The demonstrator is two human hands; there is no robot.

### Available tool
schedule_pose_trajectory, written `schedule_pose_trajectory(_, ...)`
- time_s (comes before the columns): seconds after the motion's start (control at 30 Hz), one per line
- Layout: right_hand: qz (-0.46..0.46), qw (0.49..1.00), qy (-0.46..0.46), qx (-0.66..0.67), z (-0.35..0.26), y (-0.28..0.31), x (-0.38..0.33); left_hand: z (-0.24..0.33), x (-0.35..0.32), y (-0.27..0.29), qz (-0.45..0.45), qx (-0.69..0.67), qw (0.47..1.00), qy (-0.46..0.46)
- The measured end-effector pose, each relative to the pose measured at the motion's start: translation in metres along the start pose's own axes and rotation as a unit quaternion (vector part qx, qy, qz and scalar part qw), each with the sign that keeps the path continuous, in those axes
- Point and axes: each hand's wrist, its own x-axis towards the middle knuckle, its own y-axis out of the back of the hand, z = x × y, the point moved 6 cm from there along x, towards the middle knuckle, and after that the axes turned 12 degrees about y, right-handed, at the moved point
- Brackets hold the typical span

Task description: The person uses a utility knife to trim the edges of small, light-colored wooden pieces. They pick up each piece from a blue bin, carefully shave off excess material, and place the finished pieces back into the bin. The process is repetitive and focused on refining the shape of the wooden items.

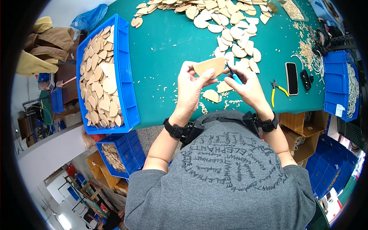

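Note:
Over the green table (153,84), my left hand (188,87) pinches a flat tan half-round piece (206,66), its thumb lying across the near face. My right hand (249,87) is wrapped round blue-handled nippers (236,79). The dark jaws of the nippers are at the right end of the tan piece; whether they bite into it is too small to tell. Just below the hands lie two similar pieces (211,96) among small tan scraps (232,102). A long spread of such pieces (238,34) reaches to the far side.
On the left stands a blue crate (128,82) heaped with tan pieces. Yellow-handled pliers (273,92), a phone (291,78) and a black object (305,79) lie to the right. Beyond them are a scrap pile (305,50) and a blue bin (334,82) with pale cords.

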Motion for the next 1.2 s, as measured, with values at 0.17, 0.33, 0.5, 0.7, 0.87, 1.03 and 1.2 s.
schedule_pose_trajectory(0.17,-0.011,1.0,-0.001,-0.01,0.0021,0.0006,0.0008,-0.0003,-0.0012,0.0016,0.009,0.011,1.0,-0.002)
schedule_pose_trajectory(0.33,-0.005,1.0,-0.024,0.019,-0.0058,-0.0001,0.0023,-0.0001,-0.0028,-0.0005,0.021,0.027,0.999,-0.01)
schedule_pose_trajectory(0.5,0.001,0.999,-0.035,0.037,-0.0035,0.0003,0.0013,0.003,-0.004,-0.003,0.019,0.043,0.998,-0.038)
schedule_pose_trajectory(0.7,-0.008,1.0,-0.025,-0.012,-0.0065,0.0023,0.0044,0.0026,-0.0045,-0.0025,0.028,0.048,0.997,-0.048)
schedule_pose_trajectory(0.87,-0.007,1.0,-0.014,-0.023,-0.0028,0.0024,0.0052,0.0026,-0.0044,-0.0023,0.03,0.06,0.996,-0.05)
schedule_pose_trajectory(1.03,-0.016,0.999,-0.009,-0.041,0.0001,0.0031,0.0069,0.0009,-0.0032,-0.001,0.035,0.072,0.995,-0.053)
schedule_pose_trajectory(1.2,0.005,0.999,-0.038,0.002,0.0025,0.0025,0.0079,-0.0044,0.0017,0.0041,0.033,0.061,0.997,-0.021)
